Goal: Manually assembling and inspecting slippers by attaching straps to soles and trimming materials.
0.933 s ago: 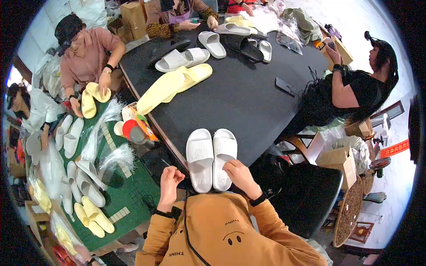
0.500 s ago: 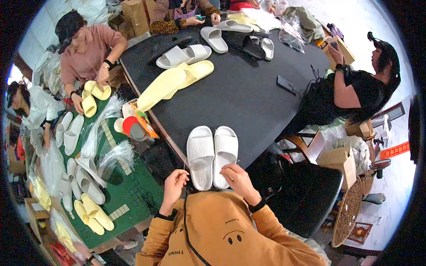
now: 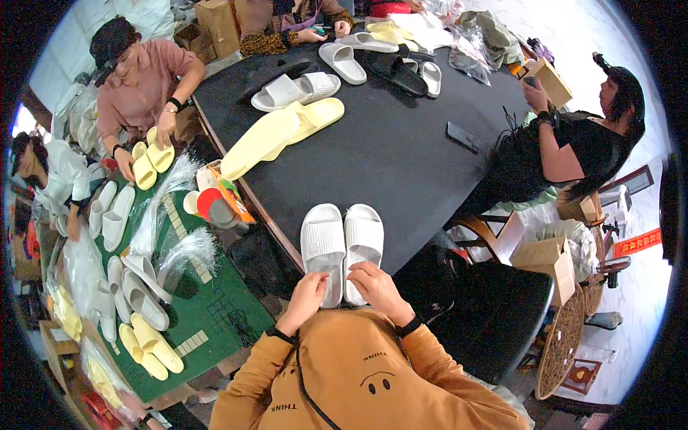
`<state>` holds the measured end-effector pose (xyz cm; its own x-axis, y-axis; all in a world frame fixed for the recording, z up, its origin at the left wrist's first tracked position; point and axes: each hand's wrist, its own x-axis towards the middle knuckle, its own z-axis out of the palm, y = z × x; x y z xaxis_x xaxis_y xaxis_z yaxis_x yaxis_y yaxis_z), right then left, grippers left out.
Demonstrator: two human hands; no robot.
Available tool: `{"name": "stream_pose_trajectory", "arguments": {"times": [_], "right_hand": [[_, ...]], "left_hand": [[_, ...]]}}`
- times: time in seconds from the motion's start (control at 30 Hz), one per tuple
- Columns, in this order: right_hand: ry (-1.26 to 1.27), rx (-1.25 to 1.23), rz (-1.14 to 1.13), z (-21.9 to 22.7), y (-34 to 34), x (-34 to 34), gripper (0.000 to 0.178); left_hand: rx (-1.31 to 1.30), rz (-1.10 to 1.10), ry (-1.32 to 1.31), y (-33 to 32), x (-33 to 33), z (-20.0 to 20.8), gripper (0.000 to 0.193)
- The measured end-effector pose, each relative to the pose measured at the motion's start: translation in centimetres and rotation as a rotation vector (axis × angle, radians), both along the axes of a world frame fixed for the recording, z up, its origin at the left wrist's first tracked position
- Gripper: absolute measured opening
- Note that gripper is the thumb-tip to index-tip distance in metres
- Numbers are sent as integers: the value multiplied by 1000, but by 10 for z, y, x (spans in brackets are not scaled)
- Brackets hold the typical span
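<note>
Item quantities are as follows. Bare hands at the front edge: two, one left hand (image 3: 306,297) and one right hand (image 3: 380,290). White moulded slides with ribbed straps (image 3: 322,240) beneath them: two. Black-topped table (image 3: 373,165): one. Flat black rectangular phone (image 3: 463,137) lying on it: one. Green-topped table (image 3: 197,308): one. Pale yellow moulded slides (image 3: 155,347) at its near end: two. Overlapping grey slides (image 3: 147,304): exact count indeterminable.

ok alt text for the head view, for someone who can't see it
A person's left hand and right hand are over two white slides on a black table. Other slides lie beyond and on a green table at left, with other people around.
</note>
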<state>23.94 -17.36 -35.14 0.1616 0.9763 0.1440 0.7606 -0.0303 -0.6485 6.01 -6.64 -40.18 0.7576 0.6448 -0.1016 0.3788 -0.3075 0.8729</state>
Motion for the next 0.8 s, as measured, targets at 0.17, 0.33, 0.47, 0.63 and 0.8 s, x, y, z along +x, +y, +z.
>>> {"name": "stream_pose_trajectory", "arguments": {"times": [0.17,0.33,0.47,0.63,0.8], "right_hand": [[-37,1,-3,-2,5,3,10],[-57,10,126,-7,8,4,10],[-75,-39,43,-12,9,7,10],[-142,8,98,-11,14,13,13],[-184,0,-30,-39,15,18,17]], "left_hand": [[56,7,60,2,14,-4,35],[189,22,57,1,27,-5,51],[318,-15,57,3,34,-9,56],[383,-14,192,-1,41,-19,58],[416,-38,244,-10,51,-15,59]]}}
